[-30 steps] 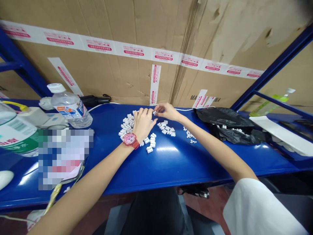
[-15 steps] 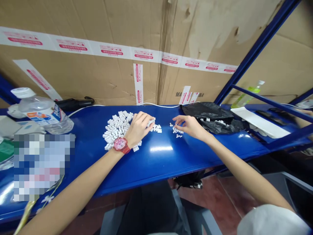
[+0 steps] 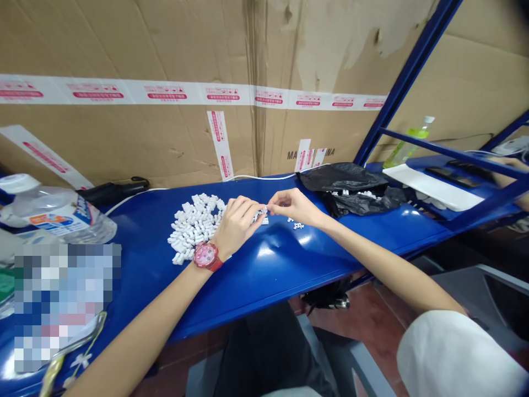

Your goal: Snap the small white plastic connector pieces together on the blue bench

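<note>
My left hand [image 3: 239,225], with a red watch [image 3: 205,256] on its wrist, rests at the right side of a heap of small white plastic pieces [image 3: 192,223]. Its thumb and fingers are closed around a white plastic piece [image 3: 260,213], mostly covered by the fingers. Thumb and forefinger of my right hand [image 3: 295,206] pinch together at that piece's right end. Whatever tiny part they hold is too small to make out. Below my right hand lie a few tinier white parts [image 3: 298,225] on the blue table [image 3: 231,292].
Behind my right hand, a black plastic bag [image 3: 339,177] lies open with white pieces inside. A white tray [image 3: 433,187] and a green bottle [image 3: 407,148] stand beyond the blue metal frame [image 3: 407,69]. At left is a clear plastic bottle [image 3: 61,212]; cardboard [image 3: 173,44] walls the back.
My right hand has moved left from above the tiny white parts to the piece at my left hand, its fingers now pinched. The camera view has shifted slightly.
</note>
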Motion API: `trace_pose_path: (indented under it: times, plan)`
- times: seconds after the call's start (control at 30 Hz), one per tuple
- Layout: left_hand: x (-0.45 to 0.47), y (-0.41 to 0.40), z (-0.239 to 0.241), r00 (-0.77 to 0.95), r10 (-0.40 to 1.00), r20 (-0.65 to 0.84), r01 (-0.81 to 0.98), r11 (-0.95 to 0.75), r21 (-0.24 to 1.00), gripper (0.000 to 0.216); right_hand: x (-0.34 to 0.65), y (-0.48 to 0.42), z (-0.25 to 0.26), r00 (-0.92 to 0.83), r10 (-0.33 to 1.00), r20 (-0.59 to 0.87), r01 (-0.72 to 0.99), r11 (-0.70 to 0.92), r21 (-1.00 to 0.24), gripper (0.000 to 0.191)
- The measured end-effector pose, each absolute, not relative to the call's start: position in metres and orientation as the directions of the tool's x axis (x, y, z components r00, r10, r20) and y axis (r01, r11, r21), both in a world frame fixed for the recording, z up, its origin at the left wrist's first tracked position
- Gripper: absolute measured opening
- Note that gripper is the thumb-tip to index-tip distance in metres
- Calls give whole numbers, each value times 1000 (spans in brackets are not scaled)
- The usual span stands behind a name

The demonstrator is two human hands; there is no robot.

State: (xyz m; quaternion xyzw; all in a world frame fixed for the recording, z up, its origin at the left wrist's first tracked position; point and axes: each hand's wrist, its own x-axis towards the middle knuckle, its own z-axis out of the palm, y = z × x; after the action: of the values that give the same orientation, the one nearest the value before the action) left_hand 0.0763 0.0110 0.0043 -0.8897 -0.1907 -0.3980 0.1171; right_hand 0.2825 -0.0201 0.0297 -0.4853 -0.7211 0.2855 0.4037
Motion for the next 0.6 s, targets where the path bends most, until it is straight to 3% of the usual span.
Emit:
trace_pose_path:
  times: [0.13, 0.33, 0.47, 0.6]
  plan:
    - [79, 7, 6, 630, 230, 742, 434, -897, -90, 16, 284, -26, 29, -201, 937, 285, 385, 343, -857, 30]
    - [79, 7, 6, 657, 238, 715, 441, -891, -108, 17, 280, -27, 28, -158, 950, 268, 475, 311, -823, 35]
    - [80, 10, 3, 695, 271, 666, 435, -896, -90, 20, 281, -28, 29, -155, 957, 247, 555, 291, -779, 25]
    - [75, 20, 1, 635, 354, 687, 492, -871, -6, 19, 298, -34, 30, -110, 968, 224, 746, 229, -625, 12]
